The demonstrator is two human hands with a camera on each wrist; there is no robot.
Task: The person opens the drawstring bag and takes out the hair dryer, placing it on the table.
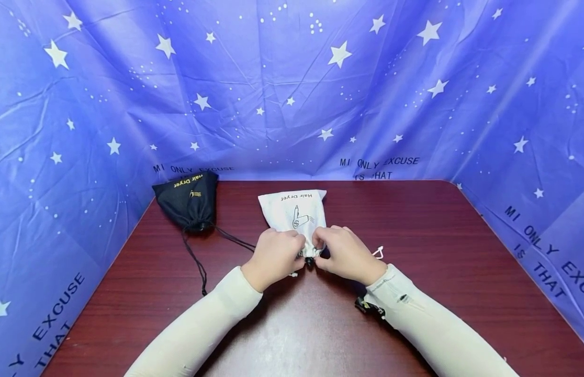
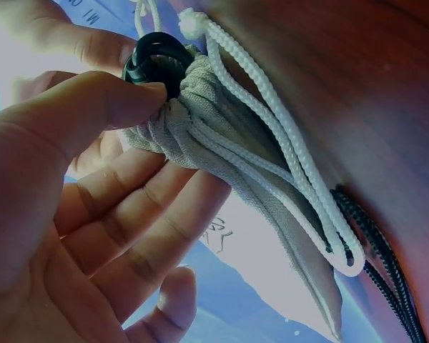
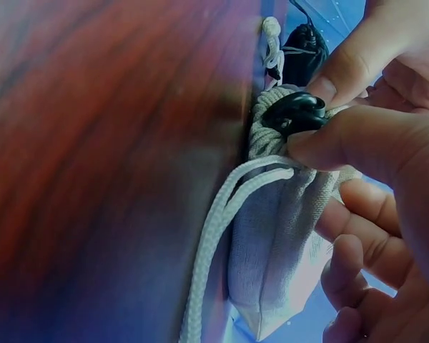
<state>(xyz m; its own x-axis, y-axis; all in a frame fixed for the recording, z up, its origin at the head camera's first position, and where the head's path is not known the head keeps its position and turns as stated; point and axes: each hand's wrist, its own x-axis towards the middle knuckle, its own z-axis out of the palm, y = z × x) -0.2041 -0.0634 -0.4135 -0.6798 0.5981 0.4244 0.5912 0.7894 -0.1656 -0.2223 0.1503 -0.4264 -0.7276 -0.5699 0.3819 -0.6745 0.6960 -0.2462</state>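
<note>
A white drawstring bag point(image 1: 292, 207) printed "Hair Dryer" lies mid-table, its gathered mouth facing me. My left hand point(image 1: 275, 256) pinches the left side of the neck, its thumb on top and its fingers behind the cloth in the left wrist view. On the opposite side, my right hand point(image 1: 346, 256) pinches the neck likewise. Between the two thumbs, a black loop-shaped piece point(image 3: 297, 114) sticks out of the mouth; what it belongs to is hidden inside. White drawstrings point(image 2: 272, 100) hang out at both sides, knotted at the ends.
A black drawstring bag point(image 1: 186, 204), also printed "Hair Dryer", lies at the back left corner. Its black cords point(image 1: 198, 264) trail forward toward my left hand. A blue star-patterned curtain point(image 1: 273, 94) encloses the dark red table point(image 1: 428, 235) at the back and sides.
</note>
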